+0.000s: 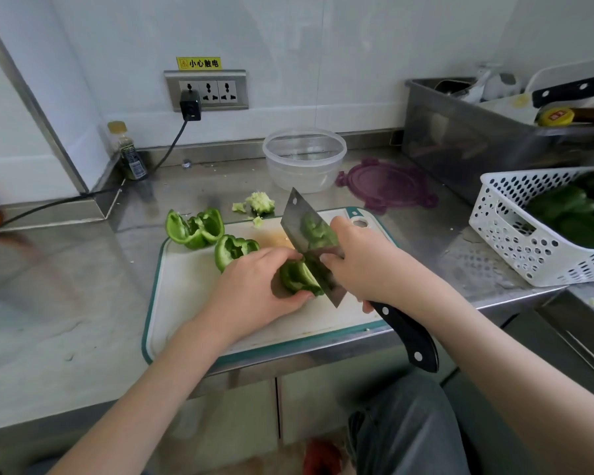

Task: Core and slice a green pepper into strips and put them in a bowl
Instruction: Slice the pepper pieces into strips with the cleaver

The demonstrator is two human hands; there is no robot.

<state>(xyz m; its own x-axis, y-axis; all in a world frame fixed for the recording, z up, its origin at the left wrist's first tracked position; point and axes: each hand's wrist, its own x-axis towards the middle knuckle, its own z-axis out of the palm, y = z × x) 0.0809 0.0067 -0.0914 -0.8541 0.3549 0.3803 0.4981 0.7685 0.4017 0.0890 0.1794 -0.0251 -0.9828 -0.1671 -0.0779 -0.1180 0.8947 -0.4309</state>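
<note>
On the white cutting board (186,296) my left hand (254,289) grips a green pepper piece (297,277), fingers curled over it. My right hand (364,265) holds a cleaver (311,245) by its black handle, the blade standing on the pepper piece right beside my left fingers. Two other pepper pieces lie at the board's far left: one (194,228) on the board's corner, one (234,250) just behind my left hand. The pale core (259,202) sits on the counter behind the board. A clear plastic bowl (304,159) stands behind that, with nothing in it.
A purple lid (386,185) lies right of the bowl. A white perforated basket (528,228) with several green peppers sits at the right edge. Behind it stands a steel tub (477,138) of utensils. A small bottle (131,156) and a plugged-in cable (175,138) occupy the back left corner.
</note>
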